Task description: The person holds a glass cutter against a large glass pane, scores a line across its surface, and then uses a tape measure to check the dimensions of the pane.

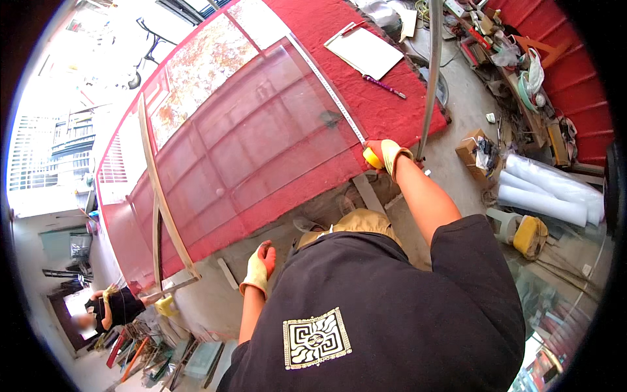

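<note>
A large clear glass sheet (261, 124) lies on a table covered in red cloth (313, 26), with reflections across it. My right hand (390, 155), in a yellow and red work glove, is closed on a yellow tape measure (373, 158) at the table's near right edge. From it the white blade (326, 88) runs out along the right side of the glass. My left hand (260, 264), gloved alike, hangs below the near edge, apart from the glass. Its fingers are curled together, and nothing shows in them.
On the cloth lie a white notepad (366, 52) and a purple pen-like tool (384, 86). A wooden T-shaped straightedge (153, 173) crosses the glass at left. A long metal strip (432, 78) rises at right, near wrapped rolls (545, 199). Another person (117, 307) is at far left.
</note>
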Available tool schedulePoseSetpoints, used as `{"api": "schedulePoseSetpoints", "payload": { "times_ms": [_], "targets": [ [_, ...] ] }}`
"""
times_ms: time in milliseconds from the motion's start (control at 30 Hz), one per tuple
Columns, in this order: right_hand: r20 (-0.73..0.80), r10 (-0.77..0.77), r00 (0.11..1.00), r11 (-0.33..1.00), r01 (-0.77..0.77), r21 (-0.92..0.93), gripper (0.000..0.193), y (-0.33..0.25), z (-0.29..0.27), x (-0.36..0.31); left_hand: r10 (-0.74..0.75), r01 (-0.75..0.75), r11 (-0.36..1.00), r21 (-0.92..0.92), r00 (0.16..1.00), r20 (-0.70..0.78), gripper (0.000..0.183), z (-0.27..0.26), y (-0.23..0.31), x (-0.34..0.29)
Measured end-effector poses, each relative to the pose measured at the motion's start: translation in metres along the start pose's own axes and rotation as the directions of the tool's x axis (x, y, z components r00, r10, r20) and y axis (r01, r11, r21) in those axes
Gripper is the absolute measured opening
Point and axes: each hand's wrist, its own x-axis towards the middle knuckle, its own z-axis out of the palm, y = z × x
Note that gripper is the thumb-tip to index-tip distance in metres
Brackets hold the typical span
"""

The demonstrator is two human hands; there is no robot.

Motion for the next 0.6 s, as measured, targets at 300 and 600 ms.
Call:
{"api": "schedulePoseSetpoints", "payload": {
  "times_ms": [300, 600],
  "targets": [
    [0.007, -0.014, 1.000, 0.999, 0.014, 0.049, 0.044, 0.004, 0.000, 0.003, -0.018, 0.015, 0.994, -0.104, 0.999, -0.030, 0.038, 0.006, -0.014, 0.007],
    [0.060, -0.007, 0.998, 0.999, 0.005, 0.035, 0.049, 0.006, -0.005, 0.005, -0.044, 0.031, 0.983, -0.180, 0.996, -0.072, 0.032, 0.010, -0.022, 0.013]
  ]
}}
